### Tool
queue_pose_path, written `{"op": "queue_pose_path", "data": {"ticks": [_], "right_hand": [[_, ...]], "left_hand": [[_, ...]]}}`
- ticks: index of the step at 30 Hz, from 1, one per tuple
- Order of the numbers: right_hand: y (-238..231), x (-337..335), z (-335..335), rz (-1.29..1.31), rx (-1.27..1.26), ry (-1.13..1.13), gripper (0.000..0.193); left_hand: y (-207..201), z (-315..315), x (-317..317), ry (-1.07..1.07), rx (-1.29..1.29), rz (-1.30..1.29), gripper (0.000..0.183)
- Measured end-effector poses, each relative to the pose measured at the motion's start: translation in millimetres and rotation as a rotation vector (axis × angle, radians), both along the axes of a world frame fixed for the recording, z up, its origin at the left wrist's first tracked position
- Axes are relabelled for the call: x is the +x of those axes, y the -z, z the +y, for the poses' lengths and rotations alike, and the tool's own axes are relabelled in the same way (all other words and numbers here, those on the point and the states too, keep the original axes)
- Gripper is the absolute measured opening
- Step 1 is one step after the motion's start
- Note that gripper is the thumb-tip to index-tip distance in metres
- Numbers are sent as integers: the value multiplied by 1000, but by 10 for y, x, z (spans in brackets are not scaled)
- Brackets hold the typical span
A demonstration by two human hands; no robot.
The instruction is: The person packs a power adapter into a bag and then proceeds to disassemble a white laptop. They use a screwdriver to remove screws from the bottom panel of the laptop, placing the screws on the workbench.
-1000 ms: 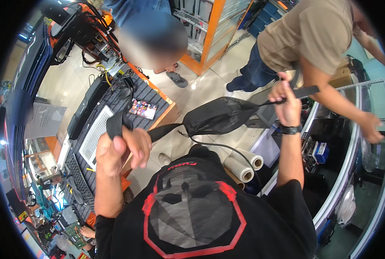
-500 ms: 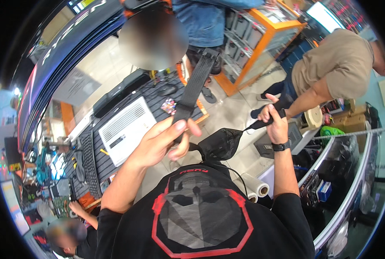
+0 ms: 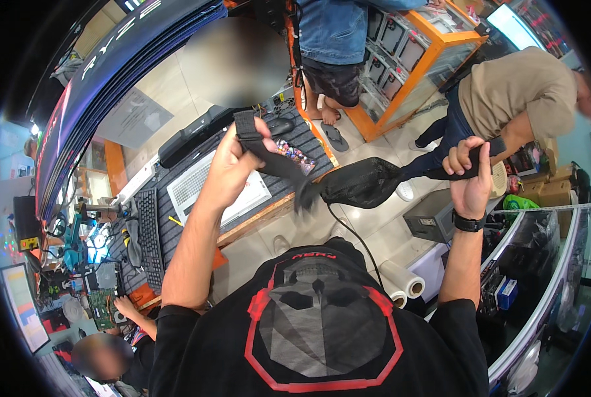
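1. Two hands hold one black strap pouch (image 3: 358,184) up in the air.
2. Left hand (image 3: 232,165) has a tight grip on one strap end.
3. Right hand (image 3: 469,175) has a tight grip on the other end; the pouch hangs between.

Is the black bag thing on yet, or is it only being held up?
Done: the bag is lifted and stretched out. In hand: the left hand grips one strap, and the right hand grips the other end, both raised in front of the black shirt. Left: it is not on yet; its cord hangs loose.
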State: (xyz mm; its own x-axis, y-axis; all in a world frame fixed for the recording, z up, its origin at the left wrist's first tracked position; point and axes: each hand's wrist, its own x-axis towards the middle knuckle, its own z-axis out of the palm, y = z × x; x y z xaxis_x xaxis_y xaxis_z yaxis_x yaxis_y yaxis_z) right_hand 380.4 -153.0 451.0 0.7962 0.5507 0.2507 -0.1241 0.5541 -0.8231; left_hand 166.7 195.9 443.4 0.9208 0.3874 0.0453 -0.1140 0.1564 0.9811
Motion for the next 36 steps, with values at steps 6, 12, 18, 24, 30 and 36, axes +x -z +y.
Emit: {"op": "queue_pose_path", "data": {"ticks": [6, 12, 18, 24, 30, 36], "right_hand": [[-295, 76, -132, -85, 31, 43, 35], [-363, 60, -150, -105, -13, 62, 36], [-389, -13, -93, -94, -37, -9, 35], [-427, 24, 105, -116, -86, -141, 33], [-325, 237, 162, -72, -74, -204, 33], [-203, 379, 234, -142, -111, -369, 36]], "left_hand": [[123, 131, 194, -189, 550, 29, 60], [283, 351, 200, 10, -339, -247, 44], [163, 182, 297, 229, -380, -301, 42], [70, -16, 274, 388, -423, -188, 63], [-133, -308, 298, 171, -179, 79, 61], [92, -319, 280, 253, -335, 133, 66]]}}
